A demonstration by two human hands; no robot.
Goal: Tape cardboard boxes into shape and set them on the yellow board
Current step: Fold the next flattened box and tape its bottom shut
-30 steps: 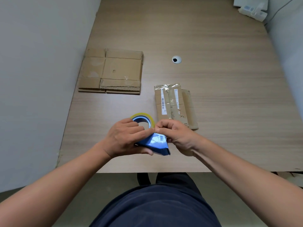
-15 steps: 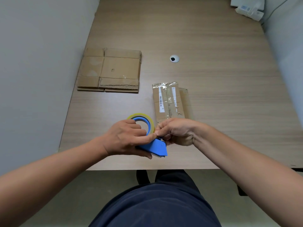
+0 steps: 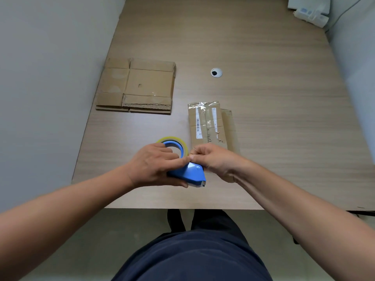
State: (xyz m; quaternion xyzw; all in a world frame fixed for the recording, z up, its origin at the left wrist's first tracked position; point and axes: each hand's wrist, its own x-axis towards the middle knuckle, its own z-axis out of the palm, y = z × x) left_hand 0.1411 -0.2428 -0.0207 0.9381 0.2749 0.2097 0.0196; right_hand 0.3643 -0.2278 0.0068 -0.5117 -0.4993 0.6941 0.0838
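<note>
Head view: a person stands at the near edge of a wooden table (image 3: 263, 98), both hands working just above it.
Left hand: the left hand (image 3: 154, 165) is curled round the blue tape dispenser (image 3: 192, 173), thumb underneath and index finger stretched toward the other hand.
Right hand: the right hand (image 3: 213, 161) has its fingertips bunched in a pinch at the rim of the tape roll (image 3: 176, 141), seemingly on the tape end (image 3: 193, 150). The film is clear and barely shows.
Boxes: the small flattened box (image 3: 205, 122) lies just beyond the right hand, its near end hidden under the wrist. The large flattened box (image 3: 142, 86) lies well apart, far left by the wall. Neither is folded up or taped yet.
Yellow board: not in view.
Risk, tape: pulled at an angle, the film could split lengthwise or snap back onto the roll and be hard to find again.
Risk, fingers: a long free strip may fold onto itself or cling to the fingers.
Risk, dispenser: the cutter end points toward the right wrist, so a sudden slip could graze it.
</note>
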